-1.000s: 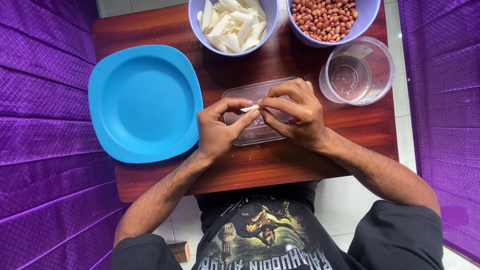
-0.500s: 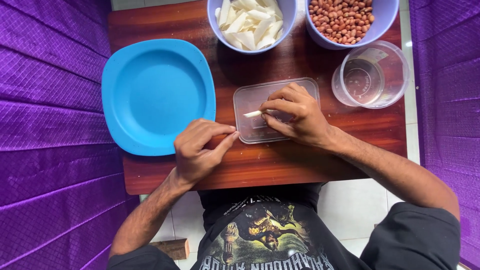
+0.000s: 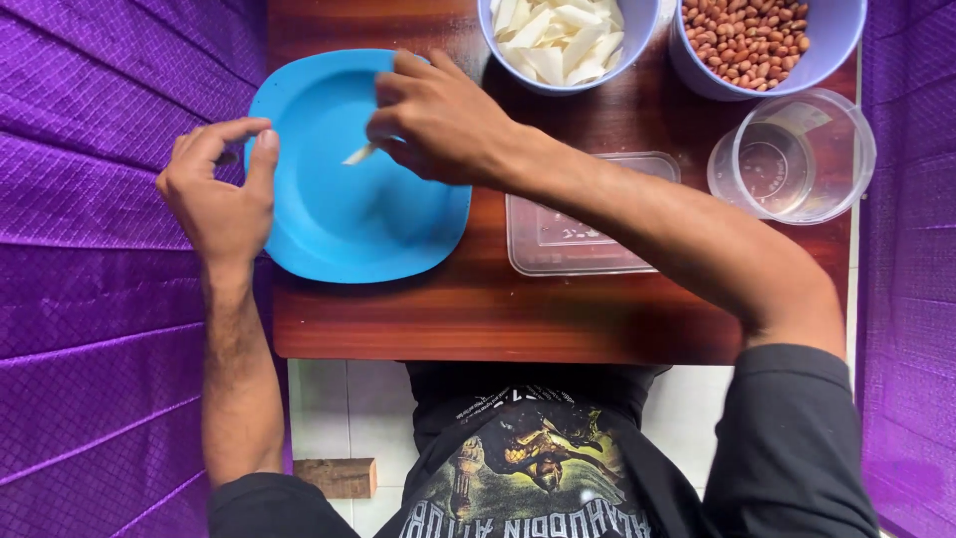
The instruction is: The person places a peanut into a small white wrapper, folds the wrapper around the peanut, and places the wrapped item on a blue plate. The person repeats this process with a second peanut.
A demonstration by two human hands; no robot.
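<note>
Head view, looking straight down on a small dark wooden table, glossy, reddish grain. Landmark: blue plastic plate, rounded-square, smooth, matte sheen, sitting on the table's left part w/ its left rim overhanging the edge.

Right hand reaches across, over the plate's upper right area; thumb + fingers pinched on a pale sliver, thin, tapered, off-white, pointing down-left above the plate's middle. Can't tell if the sliver touches the plate surface. Left hand at the plate's left rim, thumb on the rim, index curled, fingers loosely bent; what's under them not clear.

Right of the plate: clear rectangular plastic container, shallow, rounded corners, partly hidden by the right forearm. Further right of it, a clear round plastic tub. Above-right of the plate: lavender bowl of pale slivers, same off-white, flat chunky cuts, piled loose. Right of that, lavender bowl of peanuts, red-brown skins, small ovals.

Both sides of table: purple quilted fabric, shiny, diamond stitch. Below the plate, past table edge: black printed T-shirt, pale tiled floor, small wooden block.
</note>
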